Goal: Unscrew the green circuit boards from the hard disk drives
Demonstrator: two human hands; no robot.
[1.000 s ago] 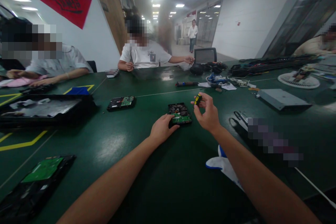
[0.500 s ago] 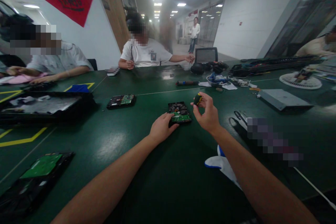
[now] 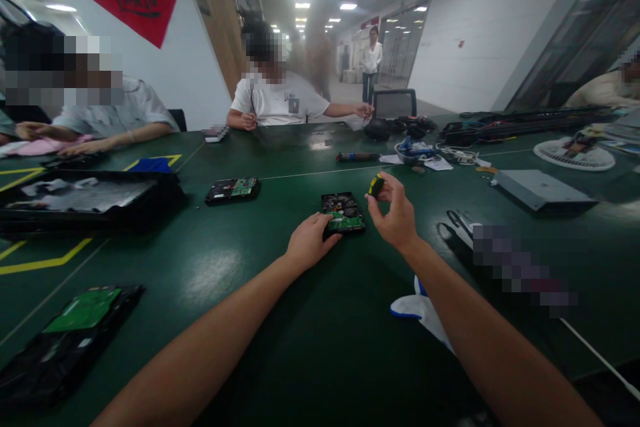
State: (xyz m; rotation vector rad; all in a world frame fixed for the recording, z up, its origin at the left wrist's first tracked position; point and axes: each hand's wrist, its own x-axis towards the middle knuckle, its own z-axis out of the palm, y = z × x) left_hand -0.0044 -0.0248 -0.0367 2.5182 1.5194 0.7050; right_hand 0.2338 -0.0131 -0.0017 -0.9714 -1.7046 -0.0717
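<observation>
A hard drive (image 3: 353, 222) with a green circuit board and an exposed dark metal part lies on the green table in front of me. My left hand (image 3: 311, 240) grips its near left side, thumb along the front edge and fingers over the board. Just right of the drive, raised above the table, my right hand (image 3: 399, 213) pinches a short black-and-yellow handle, seemingly a screwdriver (image 3: 376, 185). Its shaft cannot be made out. Farther left rests a second hard drive (image 3: 233, 191), board up. At the lower left lies a larger black drive-like unit (image 3: 85, 310) with a green board.
A white-and-blue cloth item (image 3: 407, 307) lies under my right forearm. To the right are a grey metal box (image 3: 543, 188) and a blurred long object with a white cable. A black tray (image 3: 95, 213) stands left. Several people are around the table; one sits opposite.
The handle in my right hand has turned slightly, showing more of its yellow. My left hand keeps its place on the hard drive. The whole view has shifted a little.
</observation>
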